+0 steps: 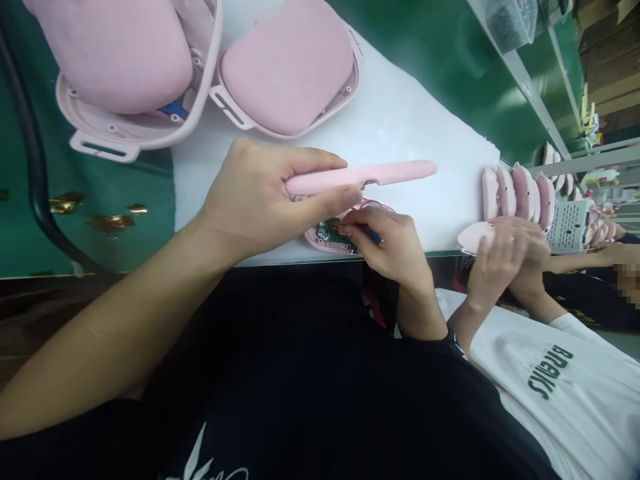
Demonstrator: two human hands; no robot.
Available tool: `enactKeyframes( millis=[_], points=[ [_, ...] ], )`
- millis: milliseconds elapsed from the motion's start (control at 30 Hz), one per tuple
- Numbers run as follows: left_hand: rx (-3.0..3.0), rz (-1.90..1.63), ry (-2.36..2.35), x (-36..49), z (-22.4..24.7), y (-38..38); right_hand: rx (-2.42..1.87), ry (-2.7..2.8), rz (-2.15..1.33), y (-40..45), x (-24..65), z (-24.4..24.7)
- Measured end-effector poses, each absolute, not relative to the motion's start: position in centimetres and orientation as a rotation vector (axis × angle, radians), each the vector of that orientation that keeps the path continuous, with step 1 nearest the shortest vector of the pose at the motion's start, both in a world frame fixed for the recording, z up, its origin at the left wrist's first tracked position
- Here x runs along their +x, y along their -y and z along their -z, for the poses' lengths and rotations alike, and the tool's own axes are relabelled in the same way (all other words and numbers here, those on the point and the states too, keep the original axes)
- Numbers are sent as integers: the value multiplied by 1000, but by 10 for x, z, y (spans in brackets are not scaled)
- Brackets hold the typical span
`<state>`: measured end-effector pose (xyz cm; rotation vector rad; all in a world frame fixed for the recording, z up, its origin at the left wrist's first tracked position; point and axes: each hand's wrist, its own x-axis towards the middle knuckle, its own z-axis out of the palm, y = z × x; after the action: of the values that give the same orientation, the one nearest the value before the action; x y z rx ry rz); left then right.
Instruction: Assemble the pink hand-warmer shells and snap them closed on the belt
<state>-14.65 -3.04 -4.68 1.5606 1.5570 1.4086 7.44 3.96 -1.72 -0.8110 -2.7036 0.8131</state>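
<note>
**A:** What has the left hand [260, 197] got?

**B:** A long pink plastic shell piece [363, 176], seen edge-on. The thumb and forefinger are clamped around its near end, and the rest sticks out to the right over the white mat [400, 120].

**A:** And the right hand [387, 240]?

**B:** Its fingers are pinched on a thin dark tool [371, 233], blue I think. The tip is down at the green circuit board [330, 231] that sits inside a pink housing half [323, 241] at the mat's near edge, right under the held shell.

**A:** Is the tool touching the board?

**B:** I cannot tell; the fingers cover the tip.

**A:** What else lies on the mat?

**B:** Two big pink padded housings at the far side: one [127, 60] partly on the green bench [90, 193], the other [290, 63] just beside it. Gold scraps [107, 220] lie on the green surface to the left.

**A:** Anybody nearby?

**B:** A co-worker in a white shirt [565, 387] on the right. Their two hands [505, 260] are closed around a pink part, near a row of pink shells [517, 190] standing on edge.
</note>
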Motion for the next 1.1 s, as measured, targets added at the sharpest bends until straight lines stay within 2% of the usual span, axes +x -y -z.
enactKeyframes(
  millis=[267, 1100],
  points=[
    [1581, -1380, -1550, -148, 44, 31, -860, 2655, -862, -38, 72, 21],
    [1715, -1389, -1590, -149, 47, 34, -834, 2616, -441, -18, 73, 41]
  ],
)
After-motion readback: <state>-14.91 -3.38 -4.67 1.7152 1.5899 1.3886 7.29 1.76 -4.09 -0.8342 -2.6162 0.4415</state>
